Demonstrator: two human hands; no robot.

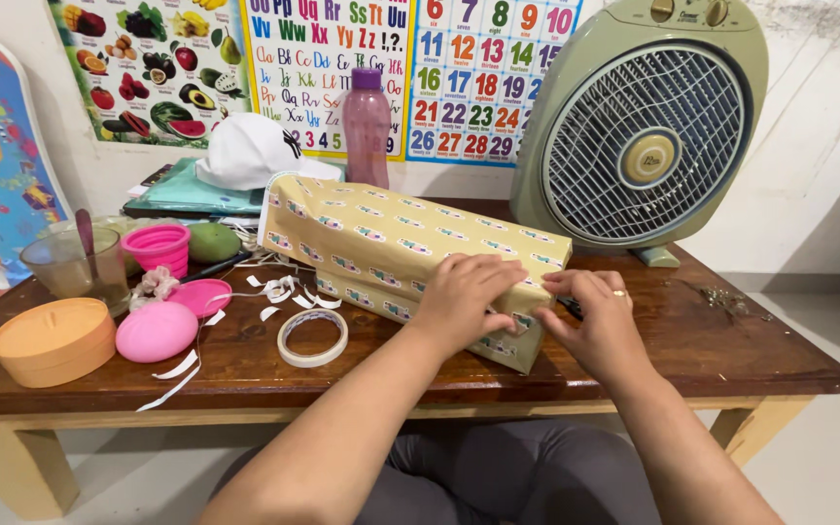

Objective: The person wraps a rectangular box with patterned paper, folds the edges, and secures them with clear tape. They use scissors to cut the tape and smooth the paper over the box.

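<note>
1. Left hand (464, 297): palm down, fingers curled flat over the near end of the wrapped box (405, 258). It presses the paper, not a closed grasp.
2. Right hand (595, 316): fingers bent against the end flap of the same box, pinching or pressing the folded paper at the corner. A ring shows on one finger. A dark object lies just under the fingers; too hidden to identify.
3. Wrapped box: long, in yellow patterned paper, lying diagonally on the wooden table (731, 340). Near end sits close to the front table edge; far end points toward the white cap (250, 151).
4. Tape roll (313, 337): flat on the table, left of the left forearm, apart from the box.
5. Paper strips (279, 290): scattered between tape roll and box; one long strip runs to the front edge.
6. Left table zone: pink oval case (156, 332), orange round box (53, 340), pink collapsible cup (157, 247), glass cup (75, 264), green mango (213, 241). Crowded.
7. Rear: purple bottle (367, 126) behind the box; box fan (646, 122) at back right, close to the box's far side.
8. Open tabletop: right of the right hand, out to the right edge, save a small chain-like item (726, 298).
</note>
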